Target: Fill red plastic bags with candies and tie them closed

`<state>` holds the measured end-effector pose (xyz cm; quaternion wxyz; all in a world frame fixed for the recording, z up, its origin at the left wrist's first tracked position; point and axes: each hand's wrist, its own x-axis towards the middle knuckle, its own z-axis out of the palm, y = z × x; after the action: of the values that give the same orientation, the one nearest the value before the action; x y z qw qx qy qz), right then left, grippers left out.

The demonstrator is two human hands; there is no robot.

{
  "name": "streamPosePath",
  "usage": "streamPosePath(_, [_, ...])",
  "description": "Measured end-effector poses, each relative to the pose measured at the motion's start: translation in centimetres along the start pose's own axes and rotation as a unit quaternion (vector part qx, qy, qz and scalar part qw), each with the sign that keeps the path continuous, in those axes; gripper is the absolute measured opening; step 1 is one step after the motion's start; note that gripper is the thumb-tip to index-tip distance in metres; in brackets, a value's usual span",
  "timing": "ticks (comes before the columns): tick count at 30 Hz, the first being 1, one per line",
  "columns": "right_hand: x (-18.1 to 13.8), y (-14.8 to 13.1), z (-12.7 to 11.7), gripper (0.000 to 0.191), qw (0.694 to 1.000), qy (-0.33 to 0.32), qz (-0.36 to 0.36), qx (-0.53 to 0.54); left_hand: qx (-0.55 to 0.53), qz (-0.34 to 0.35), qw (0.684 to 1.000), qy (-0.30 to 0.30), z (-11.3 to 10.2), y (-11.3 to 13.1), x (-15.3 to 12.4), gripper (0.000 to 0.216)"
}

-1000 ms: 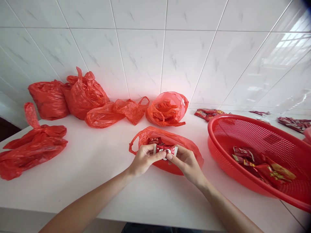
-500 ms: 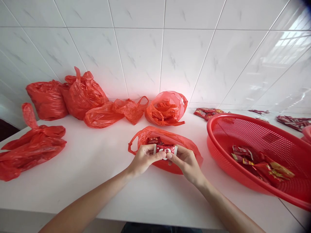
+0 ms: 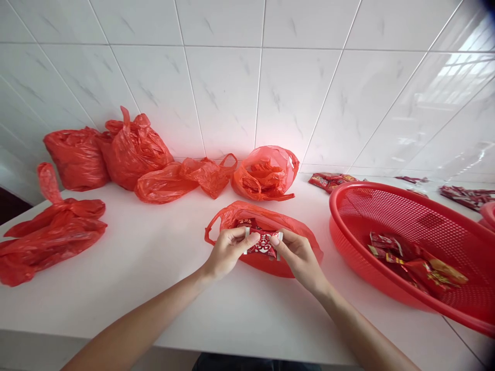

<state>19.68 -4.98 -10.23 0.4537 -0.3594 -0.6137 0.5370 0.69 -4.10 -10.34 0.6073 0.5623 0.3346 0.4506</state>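
Note:
Between my two hands is a small red candy packet with white printing and pale crimped ends. My left hand pinches its left end, thumb on the front. At the other end, my right hand pinches it in the same way. Both hands are over the mouth of an open red plastic bag, which lies on the white table. Inside that bag, behind the held packet, another dark red packet shows in part. My fingers behind the packet are hidden.
A red mesh basket with several wrapped snacks stands on the right. Red packets lie behind it. Along the tiled wall are an open red bag, flat bags and full bags. A knotted bag lies left.
Both thumbs have moved apart and up on the packet, so more of its printed front shows. The hands stay in nearly the same place above the bag.

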Motion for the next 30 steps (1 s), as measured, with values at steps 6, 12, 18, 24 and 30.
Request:
streamPosePath(6, [0.05, -0.02, -0.02, 0.039, 1.000, 0.018, 0.009, 0.004, 0.022, 0.001, 1.000, 0.000, -0.12, -0.03, 0.09, 0.031])
streamPosePath(12, [0.19, -0.23, -0.10, 0.036, 0.999, 0.037, 0.005, 0.018, 0.009, -0.022, 0.999, -0.034, -0.02, 0.12, -0.03, 0.034])
streamPosePath(18, [0.19, -0.23, -0.46, 0.039, 0.999, -0.008, 0.042, -0.015, 0.024, -0.001, 1.000, 0.011, -0.38, -0.25, 0.26, 0.031])
streamPosePath(24, [0.08, 0.27, -0.78, 0.040, 0.998, -0.021, 0.051, -0.001, 0.014, -0.013, 1.000, 0.012, -0.72, -0.36, 0.45, 0.031])
streamPosePath(30, [0.16, 0.27, -0.81, 0.041, 0.999, -0.014, 0.049, 0.008, 0.006, -0.013, 1.000, 0.010, -0.58, -0.25, 0.44, 0.029])
